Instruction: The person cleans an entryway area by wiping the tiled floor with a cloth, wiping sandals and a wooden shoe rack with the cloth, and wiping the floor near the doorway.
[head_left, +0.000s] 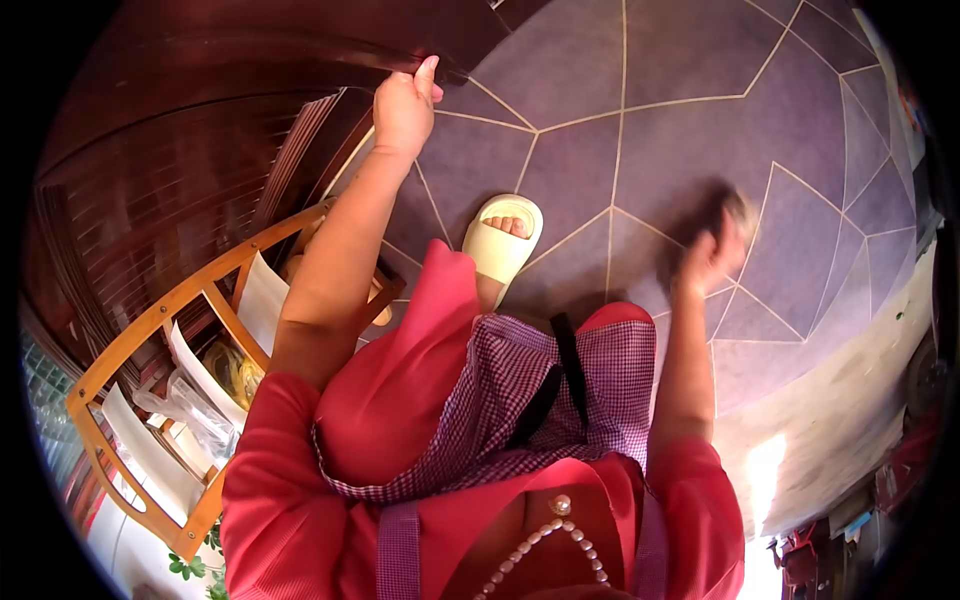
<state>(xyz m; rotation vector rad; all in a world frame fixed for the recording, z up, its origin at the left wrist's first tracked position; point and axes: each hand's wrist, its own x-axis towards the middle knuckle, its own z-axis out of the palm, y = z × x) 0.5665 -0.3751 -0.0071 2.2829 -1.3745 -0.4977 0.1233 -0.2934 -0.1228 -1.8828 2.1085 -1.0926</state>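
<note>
My left hand (404,112) is closed on the lower edge of a dark red, glossy wooden door (250,75), with the thumb pointing up along it. The fingers behind the edge are partly hidden. Out over the tiled floor, my right hand (713,258) is smeared by motion. Its fingers are curled round a small blurred thing (741,212), dark on one side and pale at the tip, whose kind I cannot make out.
A wooden rack (160,318) with white panels stands at the left, holding plastic bags (195,410). Grey-purple tiles (690,145) with pale joints cover the floor. My foot in a pale slipper (500,250) rests on them. Dark clutter (905,470) lines the right edge.
</note>
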